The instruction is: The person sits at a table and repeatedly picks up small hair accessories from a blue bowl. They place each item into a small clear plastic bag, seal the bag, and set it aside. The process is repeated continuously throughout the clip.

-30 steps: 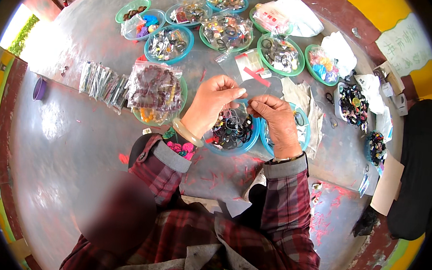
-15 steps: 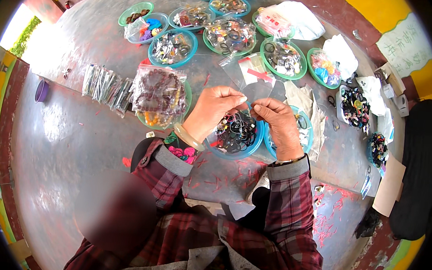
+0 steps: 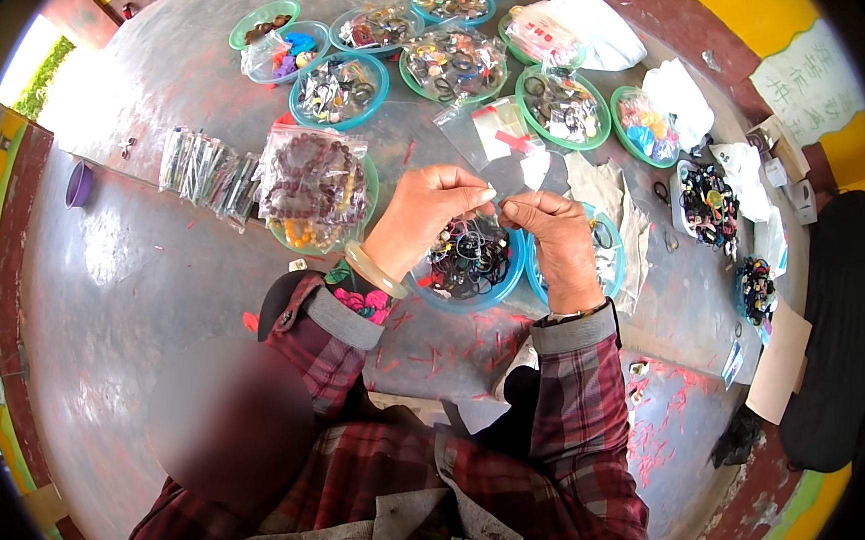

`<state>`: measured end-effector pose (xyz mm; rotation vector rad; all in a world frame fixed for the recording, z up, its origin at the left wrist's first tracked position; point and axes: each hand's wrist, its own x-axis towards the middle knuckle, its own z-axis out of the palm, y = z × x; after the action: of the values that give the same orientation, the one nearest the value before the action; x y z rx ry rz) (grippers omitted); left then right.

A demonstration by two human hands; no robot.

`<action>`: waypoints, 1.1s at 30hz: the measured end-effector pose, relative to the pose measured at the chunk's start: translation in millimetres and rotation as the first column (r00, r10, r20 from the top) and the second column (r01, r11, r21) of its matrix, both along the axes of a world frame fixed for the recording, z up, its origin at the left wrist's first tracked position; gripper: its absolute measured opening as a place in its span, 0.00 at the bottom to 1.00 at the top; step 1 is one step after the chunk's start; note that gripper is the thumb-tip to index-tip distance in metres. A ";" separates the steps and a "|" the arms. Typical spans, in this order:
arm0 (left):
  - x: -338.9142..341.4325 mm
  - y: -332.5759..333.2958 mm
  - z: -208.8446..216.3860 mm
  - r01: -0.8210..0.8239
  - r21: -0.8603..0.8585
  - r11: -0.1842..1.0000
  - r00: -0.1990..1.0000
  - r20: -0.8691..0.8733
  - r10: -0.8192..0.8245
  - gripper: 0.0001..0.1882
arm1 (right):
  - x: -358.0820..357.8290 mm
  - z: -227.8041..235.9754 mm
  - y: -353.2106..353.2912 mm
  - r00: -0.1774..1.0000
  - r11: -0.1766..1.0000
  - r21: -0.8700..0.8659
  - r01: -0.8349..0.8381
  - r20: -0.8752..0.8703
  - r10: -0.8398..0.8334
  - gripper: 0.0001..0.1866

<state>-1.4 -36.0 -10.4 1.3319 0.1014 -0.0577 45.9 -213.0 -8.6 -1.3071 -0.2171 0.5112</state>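
Observation:
My left hand point(image 3: 432, 217), with a pale bangle point(image 3: 375, 270) at its wrist, is closed in a pinch. My right hand point(image 3: 558, 241) pinches too, its fingertips close beside the left ones. Whatever lies between the fingertips is too small to make out; a tiny pale bit shows at the left thumb. Just beneath the hands stands a blue basin point(image 3: 463, 303) holding a tangle of dark cords point(image 3: 468, 262) with small coloured pieces. Another blue basin point(image 3: 615, 255) is partly hidden behind my right hand.
A bag of dark red bead strings point(image 3: 311, 176) lies on a green basin, left of my hands. Beside it are several slim packets point(image 3: 208, 174). Farther off stand several basins of trinkets, such as a blue one point(image 3: 340, 90). A white basket point(image 3: 708, 204) sits right.
Both hands stay raised over the basin, still pinching close together. The fingers have shifted slightly, and the whole view has moved a little.

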 end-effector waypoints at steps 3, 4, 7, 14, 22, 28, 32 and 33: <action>0.3 -1.0 -0.4 0.024 -0.059 0.998 1.000 -0.018 -0.025 0.07 | -0.8 3.6 -0.5 1.000 0.999 -0.030 0.011 0.025 -0.011 0.05; 0.1 -1.4 0.2 0.025 -0.068 0.997 1.000 -0.010 -0.026 0.08 | -1.1 4.5 -0.4 0.999 0.999 -0.041 0.018 0.033 -0.016 0.05; -0.4 -2.8 0.8 0.042 -0.078 0.996 0.999 0.001 -0.042 0.08 | -0.4 4.2 -1.1 0.997 0.998 -0.061 0.016 0.072 -0.011 0.04; -0.9 0.7 -1.7 0.085 -0.066 0.994 0.996 -0.010 -0.086 0.08 | -1.1 2.7 2.8 0.997 0.999 -0.051 -0.009 0.071 0.012 0.08; -1.8 -2.3 0.2 0.078 -0.105 0.991 0.996 -0.033 -0.082 0.09 | 0.1 -2.3 3.0 0.996 0.997 -0.076 -0.024 0.086 0.031 0.11; -0.4 0.5 -4.9 0.084 -0.120 0.989 0.995 -0.045 -0.090 0.08 | -1.3 0.2 6.4 0.995 0.996 -0.084 -0.012 0.099 0.020 0.12; 0.2 -0.4 -7.8 0.021 -0.129 0.991 0.998 -0.050 -0.028 0.07 | 0.1 -5.1 4.9 0.997 0.999 -0.027 -0.016 0.076 0.019 0.10; -0.2 -0.6 -6.2 -0.001 -0.117 0.993 0.999 -0.054 -0.005 0.07 | -0.2 -4.7 5.8 0.998 1.000 -0.007 -0.014 0.065 0.014 0.09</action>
<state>-1.6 -36.6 -16.6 1.2137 0.1404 -0.0998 45.7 -207.2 -13.3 -1.3300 -0.2792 0.4821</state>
